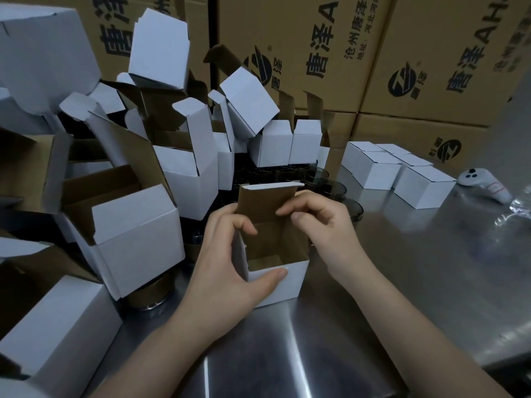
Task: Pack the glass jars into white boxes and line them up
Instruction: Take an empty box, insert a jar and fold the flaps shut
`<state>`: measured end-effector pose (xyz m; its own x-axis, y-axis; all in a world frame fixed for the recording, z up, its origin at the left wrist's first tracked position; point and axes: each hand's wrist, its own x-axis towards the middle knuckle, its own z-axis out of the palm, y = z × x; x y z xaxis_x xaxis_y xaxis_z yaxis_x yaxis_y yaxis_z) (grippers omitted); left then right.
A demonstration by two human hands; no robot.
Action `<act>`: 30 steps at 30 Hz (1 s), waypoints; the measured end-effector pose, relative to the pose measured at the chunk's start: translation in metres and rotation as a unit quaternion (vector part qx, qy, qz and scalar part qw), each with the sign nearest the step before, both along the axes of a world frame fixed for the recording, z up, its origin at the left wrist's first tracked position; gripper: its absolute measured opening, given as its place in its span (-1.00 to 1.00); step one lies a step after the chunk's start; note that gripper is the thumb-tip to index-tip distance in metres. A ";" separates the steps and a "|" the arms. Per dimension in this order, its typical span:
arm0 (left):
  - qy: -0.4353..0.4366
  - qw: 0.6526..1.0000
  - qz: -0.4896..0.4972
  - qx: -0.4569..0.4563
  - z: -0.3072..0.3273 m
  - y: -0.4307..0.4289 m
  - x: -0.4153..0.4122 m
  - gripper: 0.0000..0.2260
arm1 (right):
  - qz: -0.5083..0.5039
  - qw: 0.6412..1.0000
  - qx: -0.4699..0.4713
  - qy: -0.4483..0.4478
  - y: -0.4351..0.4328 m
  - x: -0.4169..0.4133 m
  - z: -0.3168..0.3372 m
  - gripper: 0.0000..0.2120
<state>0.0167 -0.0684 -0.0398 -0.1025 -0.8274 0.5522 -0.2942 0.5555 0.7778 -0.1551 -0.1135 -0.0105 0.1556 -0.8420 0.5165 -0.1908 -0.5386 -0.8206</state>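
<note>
A small white box (290, 282) stands open on the steel table (373, 297), its brown lid flap raised at the back. My left hand (230, 259) grips its left wall, thumb on the front edge. My right hand (319, 222) pinches the right side flap at the top. The inside of the box looks empty. Dark glass jars (330, 188) stand in a group just behind the box. Several closed white boxes (388, 168) sit in rows at the back right.
A heap of open white boxes (138, 168) fills the left side. Large brown cartons (344, 53) form a wall behind. A white controller (485, 185) and clear plastic wrap (517, 208) lie at the far right.
</note>
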 end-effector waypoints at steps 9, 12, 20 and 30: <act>0.031 0.999 0.016 0.036 -0.001 -0.002 0.001 -0.53 | -0.014 0.994 0.097 -0.052 -0.002 -0.010 0.003 -0.64; 0.063 0.996 0.005 0.056 0.001 -0.002 0.001 -0.55 | -0.009 0.993 0.113 -0.040 -0.003 -0.013 0.004 -0.63; 0.137 0.987 0.031 0.082 -0.004 -0.007 0.004 -0.84 | -0.047 0.995 0.086 -0.009 -0.006 -0.023 0.007 -0.66; 0.096 0.992 0.050 0.068 0.001 -0.004 0.002 -0.60 | -0.344 0.920 0.186 0.022 -0.032 -0.073 0.005 -0.55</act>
